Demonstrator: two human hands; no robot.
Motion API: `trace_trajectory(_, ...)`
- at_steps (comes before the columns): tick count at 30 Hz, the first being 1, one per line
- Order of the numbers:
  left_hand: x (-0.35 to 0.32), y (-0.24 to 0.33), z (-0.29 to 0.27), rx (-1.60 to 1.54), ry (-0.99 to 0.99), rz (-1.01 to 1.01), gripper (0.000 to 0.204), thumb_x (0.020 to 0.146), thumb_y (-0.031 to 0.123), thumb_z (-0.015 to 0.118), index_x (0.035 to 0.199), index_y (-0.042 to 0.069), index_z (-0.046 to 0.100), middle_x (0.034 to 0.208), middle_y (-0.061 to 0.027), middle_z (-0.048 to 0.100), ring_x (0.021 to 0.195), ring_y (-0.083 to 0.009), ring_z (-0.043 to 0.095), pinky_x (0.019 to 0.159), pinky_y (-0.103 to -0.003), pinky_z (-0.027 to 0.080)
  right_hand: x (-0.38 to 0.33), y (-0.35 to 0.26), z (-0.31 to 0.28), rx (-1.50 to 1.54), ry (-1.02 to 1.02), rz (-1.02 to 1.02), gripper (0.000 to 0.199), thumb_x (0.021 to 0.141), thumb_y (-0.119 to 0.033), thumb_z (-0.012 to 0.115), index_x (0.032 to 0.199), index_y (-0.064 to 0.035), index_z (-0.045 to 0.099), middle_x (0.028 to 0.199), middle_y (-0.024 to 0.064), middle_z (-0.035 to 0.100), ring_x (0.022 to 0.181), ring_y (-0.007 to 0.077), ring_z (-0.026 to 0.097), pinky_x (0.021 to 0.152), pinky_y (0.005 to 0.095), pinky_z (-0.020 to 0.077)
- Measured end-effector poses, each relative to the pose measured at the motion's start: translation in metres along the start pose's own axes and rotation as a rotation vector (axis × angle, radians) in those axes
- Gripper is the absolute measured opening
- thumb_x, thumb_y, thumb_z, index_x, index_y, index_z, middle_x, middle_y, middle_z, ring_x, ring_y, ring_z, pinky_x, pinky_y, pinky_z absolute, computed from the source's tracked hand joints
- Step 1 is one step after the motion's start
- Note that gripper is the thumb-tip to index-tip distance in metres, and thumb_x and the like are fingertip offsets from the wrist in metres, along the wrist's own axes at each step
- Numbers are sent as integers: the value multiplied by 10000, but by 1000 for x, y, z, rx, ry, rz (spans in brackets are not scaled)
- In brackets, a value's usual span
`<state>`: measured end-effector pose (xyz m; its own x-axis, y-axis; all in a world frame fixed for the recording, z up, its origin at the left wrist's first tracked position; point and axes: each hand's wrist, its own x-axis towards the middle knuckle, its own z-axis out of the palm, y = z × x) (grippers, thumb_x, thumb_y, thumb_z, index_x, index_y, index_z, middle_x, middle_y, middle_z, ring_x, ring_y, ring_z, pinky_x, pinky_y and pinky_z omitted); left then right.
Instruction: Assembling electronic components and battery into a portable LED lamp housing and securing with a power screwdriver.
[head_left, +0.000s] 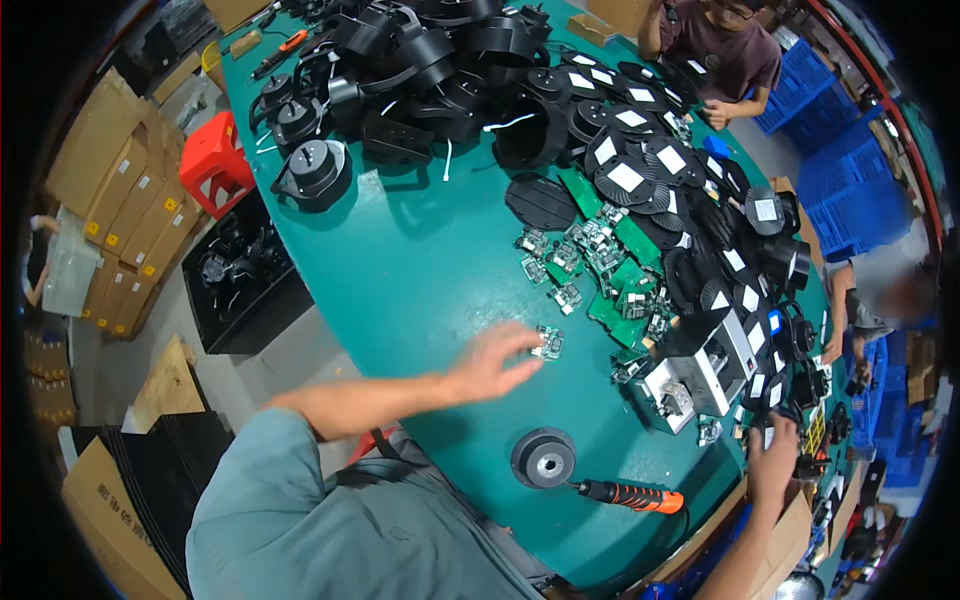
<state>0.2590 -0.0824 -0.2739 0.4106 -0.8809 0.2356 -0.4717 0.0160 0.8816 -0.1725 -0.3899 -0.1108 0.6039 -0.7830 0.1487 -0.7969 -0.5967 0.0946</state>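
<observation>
On the green worktop point(430, 270), the left hand point(490, 362) reaches with fingers spread, fingertips touching a small clear-and-metal component point(548, 343), while the right hand point(772, 462) curls at the far edge, its grip hidden.

The person wears a loose, short-sleeved shirt of grey-blue woven cloth point(330, 520), plain and unpatterned, with soft creases running across the shoulder and chest. Its left sleeve point(255, 440) ends well above the elbow in a wide, folded hem. Below that hem the left forearm point(385, 395) is bare down to the left hand point(492, 362), which carries no glove, ring or watch that can be made out. The right forearm point(735, 560) is likewise uncovered, and the right hand point(772, 462) is ungloved too.
</observation>
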Motion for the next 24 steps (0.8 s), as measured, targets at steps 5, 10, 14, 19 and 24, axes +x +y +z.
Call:
trace_trajectory(5,156,-56,-39,212,489,185,554,917,293,801,1355,23,595,1229,-187,645,1185,-416,618,1059,-490,500,-100,-130,-16,301,225,7,299,946,-70,723,1229,18,682,1178,205,707,1123,406,666,1014,495,514)
trace_trajectory(10,260,-86,-54,586,527,-75,475,903,319,815,1217,14,628,1132,-211,667,1097,-458,665,965,-550,543,-180,-228,15,573,347,464,322,938,-31,725,1252,36,693,1187,207,718,1151,366,677,1035,482,522)
trace_trajectory(14,276,-95,-54,761,526,-113,282,930,297,795,1047,60,697,1104,-196,693,1029,-425,716,895,-546,583,-219,-265,36,443,127,164,514,904,-113,787,1406,-106,674,1475,155,597,1462,372,501,1251,587,316)
trace_trajectory(19,244,-63,-79,647,467,203,305,917,266,779,891,12,613,960,-203,659,942,-468,661,824,-580,523,-224,-240,62,350,64,55,591,874,-86,793,1434,-219,661,1495,95,576,1503,347,470,1292,615,214)
trace_trajectory(24,161,29,-100,508,221,305,318,929,167,774,874,-15,519,894,-200,595,863,-459,616,743,-512,498,-202,-188,87,309,151,-10,514,834,-20,782,1306,-200,688,1305,90,631,1345,314,582,1243,607,293)
